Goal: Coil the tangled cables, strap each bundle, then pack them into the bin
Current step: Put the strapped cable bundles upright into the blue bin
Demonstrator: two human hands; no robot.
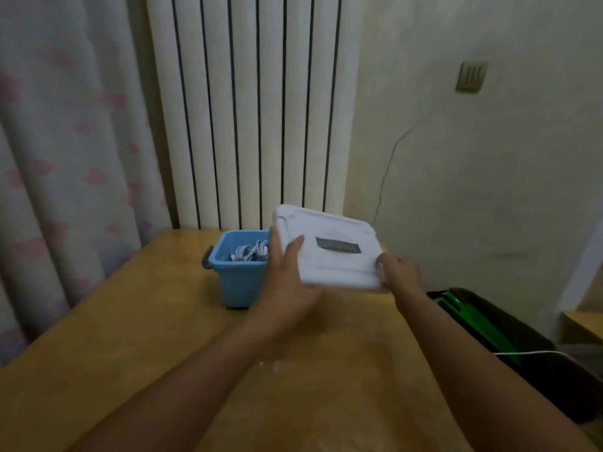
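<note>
White lid [329, 247] between both hands – left hand [287, 282], right hand [399, 272]

One blue bin [236, 282] is seen on the far part of the one worktop [137, 360], and one white lid [329, 249] is held above it to the right. Two hands are counted, a left hand [287, 282] and a right hand [399, 272]. White cables [253, 251] are seen inside the bin; their number cannot be counted. One dark container [509, 347] is seen at the right.

white lid [329, 247] hides the blue bin's [235, 275] right side; cables [251, 251] blurred
</note>
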